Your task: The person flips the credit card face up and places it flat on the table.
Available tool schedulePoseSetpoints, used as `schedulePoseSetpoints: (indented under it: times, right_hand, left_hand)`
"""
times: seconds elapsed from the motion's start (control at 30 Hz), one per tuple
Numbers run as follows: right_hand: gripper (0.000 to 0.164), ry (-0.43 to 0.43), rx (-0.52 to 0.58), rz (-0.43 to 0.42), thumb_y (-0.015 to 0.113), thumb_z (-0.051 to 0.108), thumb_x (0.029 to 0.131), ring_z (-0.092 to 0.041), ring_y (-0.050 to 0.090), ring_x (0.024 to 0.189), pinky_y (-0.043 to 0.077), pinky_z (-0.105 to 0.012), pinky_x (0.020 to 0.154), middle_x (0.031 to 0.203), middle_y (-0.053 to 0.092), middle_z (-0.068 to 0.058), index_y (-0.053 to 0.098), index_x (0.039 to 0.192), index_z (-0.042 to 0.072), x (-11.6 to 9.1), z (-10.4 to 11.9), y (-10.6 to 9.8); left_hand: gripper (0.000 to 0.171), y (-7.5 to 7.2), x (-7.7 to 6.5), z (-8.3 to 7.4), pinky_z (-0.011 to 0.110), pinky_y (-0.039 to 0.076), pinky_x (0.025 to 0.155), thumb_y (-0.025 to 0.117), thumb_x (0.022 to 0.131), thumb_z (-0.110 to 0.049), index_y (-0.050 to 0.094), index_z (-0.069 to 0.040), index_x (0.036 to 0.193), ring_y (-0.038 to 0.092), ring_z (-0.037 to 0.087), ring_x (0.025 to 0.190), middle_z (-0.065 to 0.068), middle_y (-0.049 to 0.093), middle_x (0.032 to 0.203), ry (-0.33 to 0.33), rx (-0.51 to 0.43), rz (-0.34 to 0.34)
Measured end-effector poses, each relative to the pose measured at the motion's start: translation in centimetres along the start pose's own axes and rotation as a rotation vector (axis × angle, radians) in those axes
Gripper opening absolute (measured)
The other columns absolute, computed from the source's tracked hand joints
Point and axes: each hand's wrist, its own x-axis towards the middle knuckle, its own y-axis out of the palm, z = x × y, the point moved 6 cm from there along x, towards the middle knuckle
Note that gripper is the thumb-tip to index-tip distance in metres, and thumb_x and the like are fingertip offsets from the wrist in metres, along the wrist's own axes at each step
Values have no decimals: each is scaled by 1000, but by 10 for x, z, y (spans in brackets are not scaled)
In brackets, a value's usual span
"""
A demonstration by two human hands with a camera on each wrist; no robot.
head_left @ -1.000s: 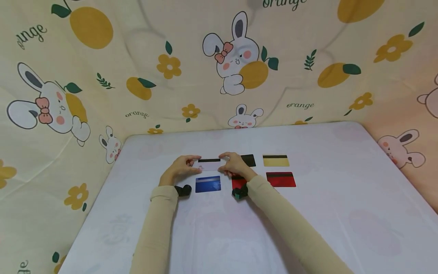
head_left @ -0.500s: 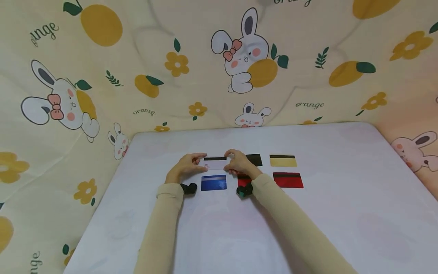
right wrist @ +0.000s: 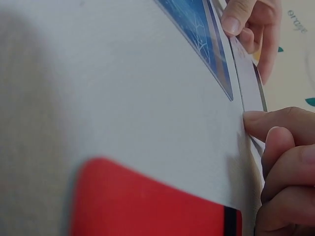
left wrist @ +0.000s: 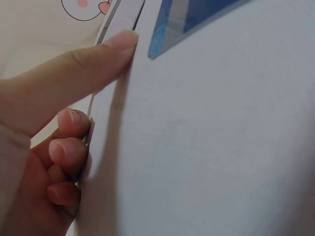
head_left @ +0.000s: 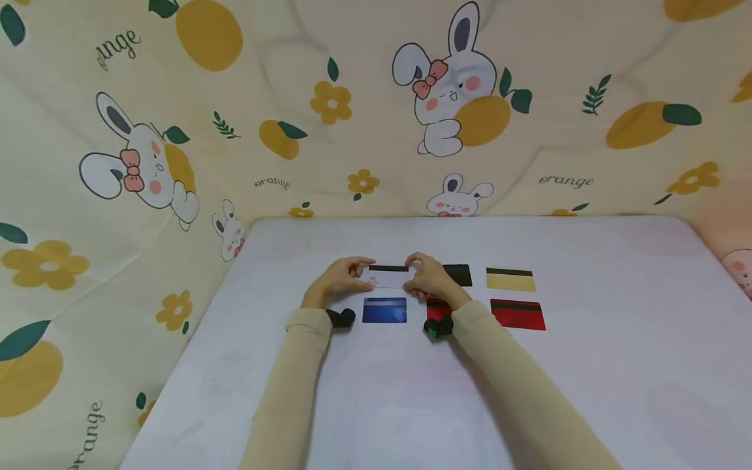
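A white magnetic-stripe card point(head_left: 389, 278) with a black stripe along its far edge lies between the two hands, at the back left of the group of cards. My left hand point(head_left: 343, 277) holds its left end, thumb at the near corner and index finger at the far corner. On the right end my right hand point(head_left: 431, 277) does the same. The left wrist view has the left thumb point(left wrist: 118, 46) on the card's edge, other fingers curled below. In the right wrist view, the right thumb point(right wrist: 261, 122) presses the near corner. A blue card point(head_left: 384, 311) lies just in front.
Partly under the right hand and wrist are a black card point(head_left: 459, 275) and a red card point(head_left: 437, 307). Further right lie a gold card point(head_left: 510, 279) and another red card point(head_left: 517, 314). A white cloth covers the table point(head_left: 388, 391); a patterned curtain point(head_left: 364, 130) hangs behind.
The head view has swung left, so the whole scene shifts rightward. Both hands stay at the ends of the white card, and the cards keep their layout.
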Motion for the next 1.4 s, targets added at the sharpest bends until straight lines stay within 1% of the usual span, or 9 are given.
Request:
schedulePoseSetpoints:
  times: [0.17,0.23,0.43,0.57,0.73,0.97,1.1,1.27,1.4]
  right_hand:
    - [54,19,-8,-9,71,6,82,-9,44,40,38,-21,43,53,54,0,44,129,11,-2,-3,-6]
    - [54,25,-5,-7,71,6,83,-9,45,40,38,-21,43,53,55,0,44,129,11,-2,-4,-6]
    - [54,5,-1,8,71,6,82,-8,44,40,38,-21,43,54,54,1,43,129,10,1,-1,0]
    - [54,11,2,2,72,5,81,-8,44,40,38,-21,43,53,55,1,44,128,11,-1,-2,1]
    - [55,21,-2,3,72,8,82,-8,45,40,38,-20,42,54,56,1,45,130,11,-3,-3,2]
    - [65,7,-31,-10,76,13,80,-7,46,39,35,-19,42,53,56,3,44,137,11,-3,-2,0]
    - [67,-25,-57,-32,77,15,79,-6,45,38,35,-19,41,52,55,4,44,138,11,-2,-2,-2]
    - [67,-65,-60,-51,78,15,78,-6,45,38,36,-19,41,51,54,4,46,136,10,-3,1,-2]
    - [66,-69,-59,-63,78,14,78,-6,45,37,35,-19,40,51,54,4,47,136,10,-5,2,-3]
  left_hand:
    - [60,3,4,-7,29,36,75,81,77,-19,57,-26,132,42,12,77,-3,44,83,32,-9,21]
    - [61,3,4,-8,28,35,74,80,77,-17,57,-24,133,41,13,76,-2,44,83,54,6,27]
    - [61,-3,0,-4,26,36,71,80,76,-14,58,-19,133,41,12,73,-3,45,81,99,33,9]
    - [59,-3,0,-5,26,37,70,80,76,-15,60,-17,131,42,12,72,-3,46,77,134,47,12]
    - [58,-3,1,-4,25,37,70,80,77,-20,60,-17,131,43,11,71,-4,45,73,144,98,14]
    - [58,-6,3,-9,23,38,68,80,77,-19,60,-12,130,43,10,68,-4,45,72,218,113,3]
    - [58,-8,1,-12,21,39,66,80,76,-16,60,-8,129,44,9,67,-5,46,72,261,112,-7]
    - [58,-10,-1,-15,20,39,65,81,76,-14,60,-6,130,44,9,67,-5,47,72,283,127,-21]
    - [59,-10,-2,-15,21,39,66,80,76,-13,59,-6,130,44,9,67,-4,48,73,285,131,-26]
